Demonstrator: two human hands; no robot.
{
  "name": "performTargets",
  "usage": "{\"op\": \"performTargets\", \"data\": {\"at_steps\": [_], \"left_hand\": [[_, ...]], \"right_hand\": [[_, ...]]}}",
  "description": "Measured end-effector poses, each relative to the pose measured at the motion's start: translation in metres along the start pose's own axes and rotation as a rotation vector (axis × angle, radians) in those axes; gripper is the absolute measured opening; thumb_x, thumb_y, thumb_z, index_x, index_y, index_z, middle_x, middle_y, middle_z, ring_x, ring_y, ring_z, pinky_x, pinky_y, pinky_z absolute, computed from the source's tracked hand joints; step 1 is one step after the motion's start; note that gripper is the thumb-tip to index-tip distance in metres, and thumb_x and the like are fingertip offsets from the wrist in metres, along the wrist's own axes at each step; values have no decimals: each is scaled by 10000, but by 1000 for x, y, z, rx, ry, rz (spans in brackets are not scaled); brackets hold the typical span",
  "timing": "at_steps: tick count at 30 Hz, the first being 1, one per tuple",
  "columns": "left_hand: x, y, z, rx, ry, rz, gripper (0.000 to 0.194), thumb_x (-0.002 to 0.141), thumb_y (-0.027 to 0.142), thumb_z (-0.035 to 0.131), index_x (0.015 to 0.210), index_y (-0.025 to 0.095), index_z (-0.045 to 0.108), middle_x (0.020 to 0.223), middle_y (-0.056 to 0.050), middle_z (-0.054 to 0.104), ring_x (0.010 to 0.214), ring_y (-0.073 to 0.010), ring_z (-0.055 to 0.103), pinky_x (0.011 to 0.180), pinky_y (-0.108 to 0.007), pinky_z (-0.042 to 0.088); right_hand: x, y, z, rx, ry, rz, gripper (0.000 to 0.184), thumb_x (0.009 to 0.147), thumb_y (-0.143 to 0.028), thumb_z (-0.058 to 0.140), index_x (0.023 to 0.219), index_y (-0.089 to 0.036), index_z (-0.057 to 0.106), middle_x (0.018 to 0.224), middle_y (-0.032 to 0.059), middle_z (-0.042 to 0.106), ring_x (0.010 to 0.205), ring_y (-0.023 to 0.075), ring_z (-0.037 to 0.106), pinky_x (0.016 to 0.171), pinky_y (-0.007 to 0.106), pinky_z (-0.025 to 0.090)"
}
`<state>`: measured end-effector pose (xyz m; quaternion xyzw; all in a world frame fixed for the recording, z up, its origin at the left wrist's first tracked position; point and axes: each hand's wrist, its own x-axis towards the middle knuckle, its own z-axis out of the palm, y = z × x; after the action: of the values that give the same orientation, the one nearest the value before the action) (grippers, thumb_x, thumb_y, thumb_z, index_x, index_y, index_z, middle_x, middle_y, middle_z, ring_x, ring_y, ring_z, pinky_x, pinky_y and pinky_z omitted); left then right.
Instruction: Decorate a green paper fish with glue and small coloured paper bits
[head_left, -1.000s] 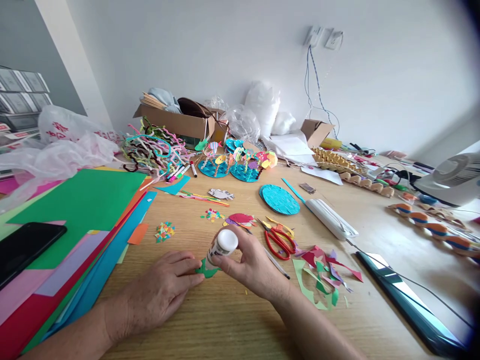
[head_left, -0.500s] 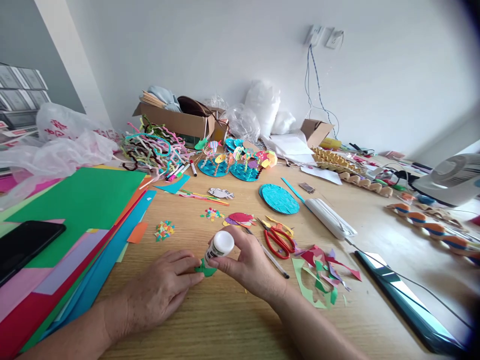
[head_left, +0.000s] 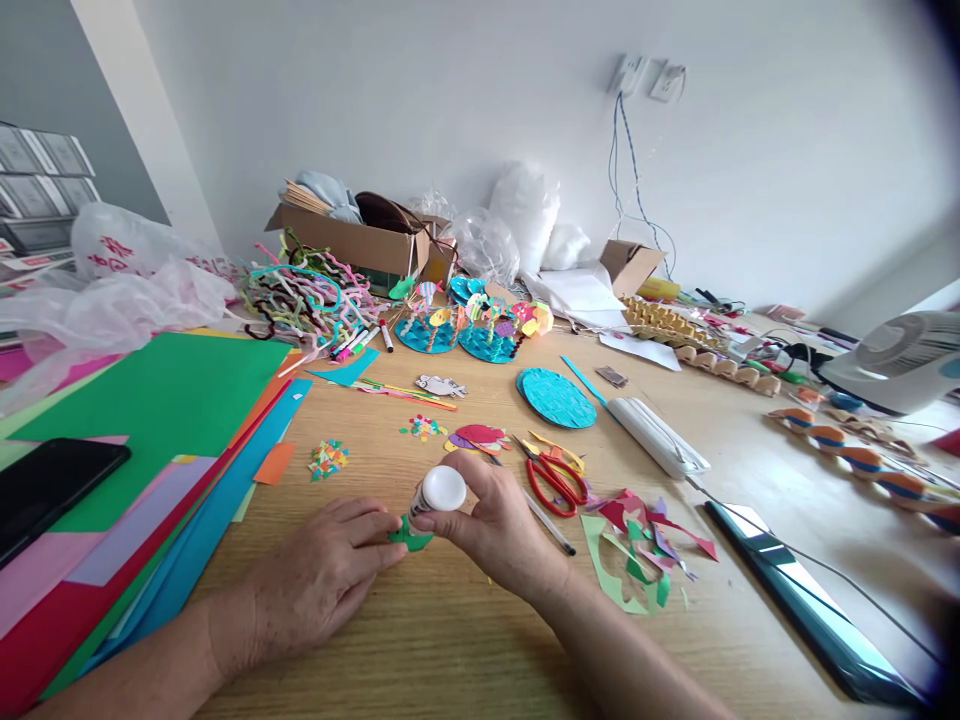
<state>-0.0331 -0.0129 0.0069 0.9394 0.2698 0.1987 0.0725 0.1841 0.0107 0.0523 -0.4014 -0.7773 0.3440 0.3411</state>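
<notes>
My right hand [head_left: 499, 528] grips a white glue stick [head_left: 439, 493], its tip pressed down on a small green paper cutout [head_left: 411, 537] lying on the wooden table [head_left: 450, 640]. My left hand [head_left: 322, 578] lies palm down beside it, fingertips pinning the cutout's left edge. Red-handled scissors [head_left: 553, 482] rest just right of my right hand, with a thin pencil [head_left: 551, 523] between them.
Stacked coloured paper sheets [head_left: 157, 420] and a black phone [head_left: 49, 485] lie at the left. Paper scraps [head_left: 645, 550] sit at the right, with a dark tablet [head_left: 802, 600] beyond. Farther back are teal discs [head_left: 556, 397], pipe cleaners [head_left: 304, 295], cardboard boxes [head_left: 352, 245] and a fan [head_left: 896, 360].
The glue stick has tipped more upright and shifted slightly down over the green cutout. My left hand has stayed in place.
</notes>
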Motion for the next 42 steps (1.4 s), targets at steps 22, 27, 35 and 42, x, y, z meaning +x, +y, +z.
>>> {"op": "performTargets", "data": {"at_steps": [22,27,35,42], "left_hand": [[-3,-5,2,32,40,-3,467,805,31,414,1152,251,636,1164,-37,656,1092,-223,573,942,-335,485],[-6,-8,7,38,74,5,485,800,25,419,1167,260,630,1193,-28,649,1104,-217,560,958,-304,471],[0,-2,-3,17,141,20,409,810,36,416,1050,252,668,1104,-50,669,1014,-187,624,896,-236,496],[8,-3,-10,-393,345,-322,292,822,160,565,1057,300,667,994,-5,718,860,-162,691,753,-180,542]], "right_hand": [[4,27,-5,693,262,287,361,676,-423,764,853,-171,576,804,6,625,768,163,567,692,278,433],[10,43,-7,1009,347,435,379,627,-445,798,804,-157,624,772,11,660,723,154,606,654,264,466],[14,54,-10,1306,433,510,360,611,-308,818,873,-200,594,739,-20,678,691,154,661,571,234,518],[14,48,-11,1482,421,461,237,640,-193,779,801,-169,607,723,3,699,648,146,671,567,236,566]]}}
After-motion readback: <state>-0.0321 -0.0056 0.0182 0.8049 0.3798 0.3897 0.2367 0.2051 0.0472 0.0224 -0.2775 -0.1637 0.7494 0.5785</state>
